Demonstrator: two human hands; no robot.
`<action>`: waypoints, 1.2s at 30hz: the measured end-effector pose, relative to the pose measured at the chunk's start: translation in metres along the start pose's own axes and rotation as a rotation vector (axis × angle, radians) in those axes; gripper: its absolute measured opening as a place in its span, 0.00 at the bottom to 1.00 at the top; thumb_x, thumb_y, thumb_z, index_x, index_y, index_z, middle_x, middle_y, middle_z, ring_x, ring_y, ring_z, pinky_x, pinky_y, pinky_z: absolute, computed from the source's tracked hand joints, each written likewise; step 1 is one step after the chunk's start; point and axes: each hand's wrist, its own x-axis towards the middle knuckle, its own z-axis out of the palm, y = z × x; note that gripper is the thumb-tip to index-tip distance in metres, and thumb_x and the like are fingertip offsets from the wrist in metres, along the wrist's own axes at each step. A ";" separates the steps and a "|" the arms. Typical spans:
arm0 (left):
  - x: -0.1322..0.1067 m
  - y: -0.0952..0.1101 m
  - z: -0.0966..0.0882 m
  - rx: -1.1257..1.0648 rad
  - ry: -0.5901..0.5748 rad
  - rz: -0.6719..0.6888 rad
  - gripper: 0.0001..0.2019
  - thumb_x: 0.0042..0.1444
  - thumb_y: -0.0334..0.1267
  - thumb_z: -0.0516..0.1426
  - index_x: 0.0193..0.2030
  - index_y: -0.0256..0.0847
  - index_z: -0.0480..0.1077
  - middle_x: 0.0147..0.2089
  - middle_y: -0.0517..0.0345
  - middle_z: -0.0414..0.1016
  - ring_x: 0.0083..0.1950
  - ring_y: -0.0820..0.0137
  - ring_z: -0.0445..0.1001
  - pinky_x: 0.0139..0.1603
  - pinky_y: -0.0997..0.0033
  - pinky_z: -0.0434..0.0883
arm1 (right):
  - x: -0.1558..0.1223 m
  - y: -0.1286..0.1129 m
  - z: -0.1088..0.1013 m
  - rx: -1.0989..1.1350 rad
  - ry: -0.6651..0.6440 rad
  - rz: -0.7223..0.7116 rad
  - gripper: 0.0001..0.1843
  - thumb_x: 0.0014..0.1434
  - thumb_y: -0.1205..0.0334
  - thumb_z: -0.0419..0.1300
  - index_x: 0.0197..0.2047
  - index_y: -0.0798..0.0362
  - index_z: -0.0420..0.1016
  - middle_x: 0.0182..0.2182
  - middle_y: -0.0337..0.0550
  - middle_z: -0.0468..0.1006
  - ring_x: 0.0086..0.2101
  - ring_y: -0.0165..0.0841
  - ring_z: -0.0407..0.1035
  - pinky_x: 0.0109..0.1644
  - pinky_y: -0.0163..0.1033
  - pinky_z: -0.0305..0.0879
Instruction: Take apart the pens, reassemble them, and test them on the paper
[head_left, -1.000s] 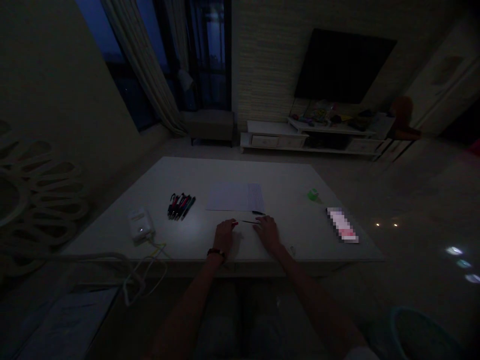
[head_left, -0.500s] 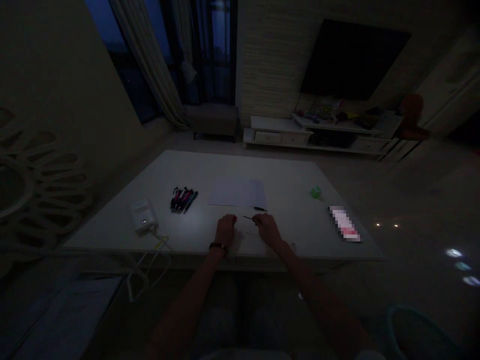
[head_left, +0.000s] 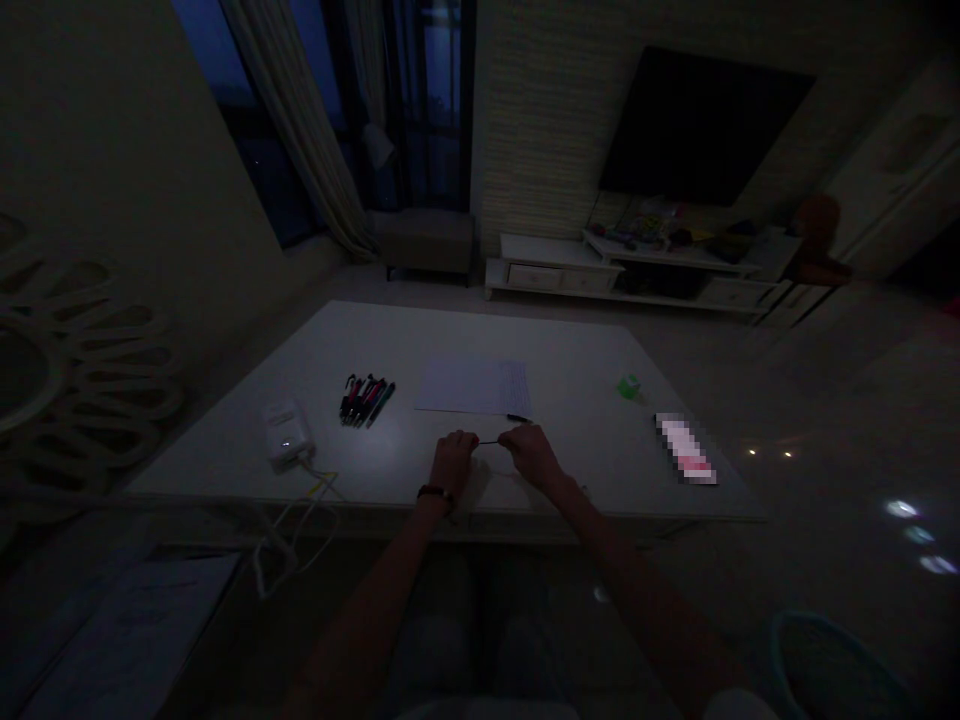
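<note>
Dim table (head_left: 577, 350), lower centre: left fingers (head_left: 463, 438) pinch a red piece (head_left: 475, 441), right fingers (head_left: 513, 437) a dark rod (head_left: 488, 442), seemingly aligning; steadiness needed next!

Dim room. Upper right: dark wall-mounted screen (head_left: 705, 125) above a low white cabinet (head_left: 544, 249), small clutter along its top; reddish-brown chair (head_left: 817, 232) beside it. Upper left: pale curtain (head_left: 285, 120) at a dusk-blue window; grey bench (head_left: 426, 240) below, nearer centre. Left of centre: white box (head_left: 287, 428), cables trailing down. Right: phone (head_left: 685, 450), screen pixelated; small green object (head_left: 628, 386) just above-left. Lower right corner: teal rim of a container (head_left: 778, 645).
</note>
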 end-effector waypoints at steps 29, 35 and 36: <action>-0.003 0.009 -0.011 0.139 -0.190 0.159 0.12 0.62 0.36 0.46 0.50 0.44 0.63 0.41 0.52 0.66 0.43 0.65 0.64 0.43 0.62 0.58 | 0.002 -0.021 0.012 0.442 0.012 0.177 0.07 0.55 0.63 0.58 0.40 0.50 0.71 0.28 0.39 0.79 0.30 0.32 0.74 0.37 0.36 0.65; -0.002 0.009 -0.013 0.164 -0.210 0.131 0.11 0.61 0.32 0.46 0.46 0.43 0.65 0.41 0.52 0.66 0.44 0.64 0.64 0.44 0.62 0.58 | 0.007 -0.005 0.014 0.548 0.081 0.278 0.11 0.58 0.57 0.55 0.40 0.51 0.73 0.28 0.40 0.78 0.30 0.32 0.72 0.36 0.36 0.66; -0.002 0.009 -0.014 0.167 -0.202 0.108 0.11 0.60 0.31 0.46 0.45 0.42 0.65 0.41 0.52 0.66 0.44 0.64 0.63 0.44 0.62 0.58 | 0.007 0.003 0.015 0.507 0.143 0.319 0.12 0.58 0.56 0.53 0.40 0.52 0.74 0.29 0.41 0.78 0.31 0.32 0.72 0.37 0.37 0.65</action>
